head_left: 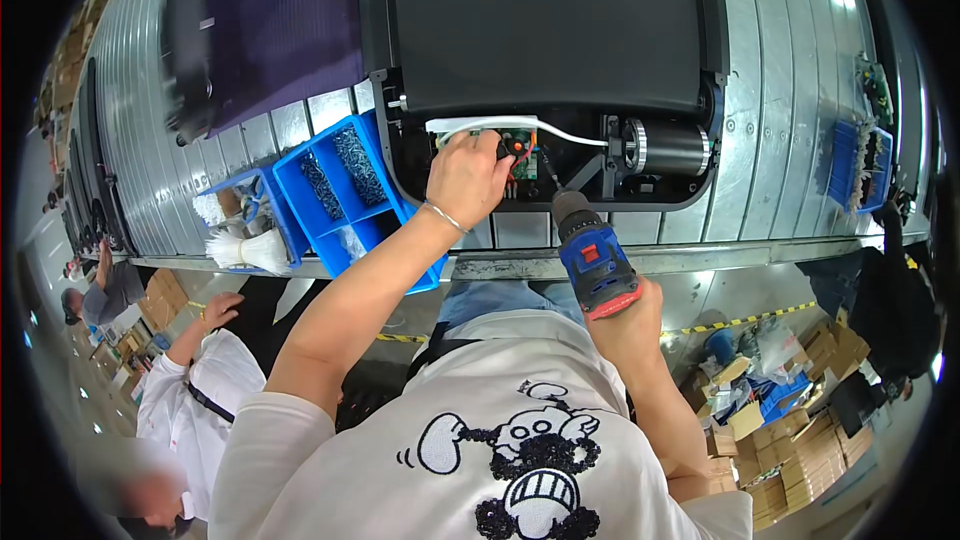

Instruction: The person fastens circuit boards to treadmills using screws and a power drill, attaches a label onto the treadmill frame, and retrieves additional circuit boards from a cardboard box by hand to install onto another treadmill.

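Observation:
A black treadmill (550, 30) lies before me with its motor compartment uncovered at the near end. My left hand (468, 180) reaches into that compartment, fingers closed over the green circuit board (522, 168), beside a small black part with an orange-red centre (517, 147). What the fingertips hold, if anything, is hidden. A white cable (560, 133) arches over the board toward the cylindrical motor (672, 147) at the right. My right hand (630, 325) grips a blue and black cordless drill (597, 265), its bit pointing into the compartment, right of the board.
Left of the treadmill stands a blue divided bin (290, 177) of screws. Next to it, another blue bin (297, 240) holds white cable ties (248, 250). A small blue bin (858, 165) sits at the right. A co-worker (215, 370) is at lower left; cardboard boxes (800, 460) lie at lower right.

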A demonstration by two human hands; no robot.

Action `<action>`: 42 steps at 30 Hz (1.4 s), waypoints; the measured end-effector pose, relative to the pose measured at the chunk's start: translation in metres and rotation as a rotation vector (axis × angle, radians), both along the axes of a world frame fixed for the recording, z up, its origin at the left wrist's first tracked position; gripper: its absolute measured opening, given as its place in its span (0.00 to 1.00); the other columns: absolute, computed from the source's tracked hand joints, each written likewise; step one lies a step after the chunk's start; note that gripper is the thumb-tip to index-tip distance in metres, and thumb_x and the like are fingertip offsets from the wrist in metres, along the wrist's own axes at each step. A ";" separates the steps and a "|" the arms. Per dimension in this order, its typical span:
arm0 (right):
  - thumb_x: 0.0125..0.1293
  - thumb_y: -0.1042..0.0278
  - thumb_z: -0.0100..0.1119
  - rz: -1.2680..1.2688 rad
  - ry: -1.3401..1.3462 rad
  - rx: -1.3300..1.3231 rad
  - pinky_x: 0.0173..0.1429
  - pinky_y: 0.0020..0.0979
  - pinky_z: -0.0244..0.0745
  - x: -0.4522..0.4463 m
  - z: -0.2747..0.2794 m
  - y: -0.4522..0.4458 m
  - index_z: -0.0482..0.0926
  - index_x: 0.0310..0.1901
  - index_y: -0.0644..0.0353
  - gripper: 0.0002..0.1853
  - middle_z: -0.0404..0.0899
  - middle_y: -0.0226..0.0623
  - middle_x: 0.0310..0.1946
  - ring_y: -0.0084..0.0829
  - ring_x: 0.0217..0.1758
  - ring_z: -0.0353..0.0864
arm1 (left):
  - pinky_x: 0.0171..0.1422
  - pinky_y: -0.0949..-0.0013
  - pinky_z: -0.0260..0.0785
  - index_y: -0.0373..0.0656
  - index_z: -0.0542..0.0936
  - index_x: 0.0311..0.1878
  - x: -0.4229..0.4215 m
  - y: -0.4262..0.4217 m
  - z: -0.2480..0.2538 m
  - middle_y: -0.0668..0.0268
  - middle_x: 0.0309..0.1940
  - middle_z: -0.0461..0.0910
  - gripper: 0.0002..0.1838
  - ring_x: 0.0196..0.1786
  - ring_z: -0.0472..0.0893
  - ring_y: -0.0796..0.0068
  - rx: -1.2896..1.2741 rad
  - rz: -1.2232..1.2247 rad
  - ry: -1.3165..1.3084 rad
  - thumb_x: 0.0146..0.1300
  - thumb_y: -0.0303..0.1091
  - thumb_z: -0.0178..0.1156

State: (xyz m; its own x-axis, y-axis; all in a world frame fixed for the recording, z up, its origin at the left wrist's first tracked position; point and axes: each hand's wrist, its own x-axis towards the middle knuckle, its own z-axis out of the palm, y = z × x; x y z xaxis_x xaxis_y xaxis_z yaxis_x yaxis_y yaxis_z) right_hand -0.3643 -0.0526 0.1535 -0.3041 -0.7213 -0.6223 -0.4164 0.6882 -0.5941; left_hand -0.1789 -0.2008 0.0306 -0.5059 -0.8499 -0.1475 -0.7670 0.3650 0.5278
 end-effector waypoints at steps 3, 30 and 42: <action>0.46 0.68 0.74 -0.001 0.008 0.024 0.40 0.40 0.77 0.001 0.004 -0.001 0.81 0.42 0.65 0.20 0.82 0.50 0.25 0.53 0.31 0.83 | 0.48 0.54 0.73 0.36 0.79 0.41 -0.003 0.003 0.001 0.51 0.33 0.82 0.14 0.41 0.80 0.49 -0.020 0.032 -0.010 0.53 0.33 0.67; 0.50 0.65 0.70 0.220 0.219 0.154 0.40 0.44 0.77 0.020 0.024 -0.054 0.81 0.36 0.65 0.15 0.82 0.52 0.25 0.54 0.32 0.82 | 0.45 0.52 0.74 0.35 0.78 0.38 -0.010 -0.003 0.006 0.50 0.29 0.81 0.14 0.38 0.81 0.47 0.074 0.036 -0.068 0.53 0.33 0.68; 0.51 0.61 0.68 0.390 0.293 0.273 0.40 0.44 0.80 0.032 0.037 -0.090 0.75 0.33 0.65 0.16 0.82 0.52 0.25 0.51 0.31 0.85 | 0.43 0.52 0.74 0.31 0.79 0.39 -0.006 -0.008 0.003 0.47 0.29 0.81 0.14 0.35 0.82 0.45 0.142 0.020 0.017 0.54 0.31 0.68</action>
State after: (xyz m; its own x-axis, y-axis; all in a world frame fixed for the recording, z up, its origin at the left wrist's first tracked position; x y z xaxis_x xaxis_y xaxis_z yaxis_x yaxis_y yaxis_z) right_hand -0.3324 -0.1431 0.1904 -0.2358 -0.6392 -0.7320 -0.7918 0.5631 -0.2367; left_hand -0.1849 -0.2091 0.0332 -0.4925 -0.8311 -0.2583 -0.7640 0.2707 0.5857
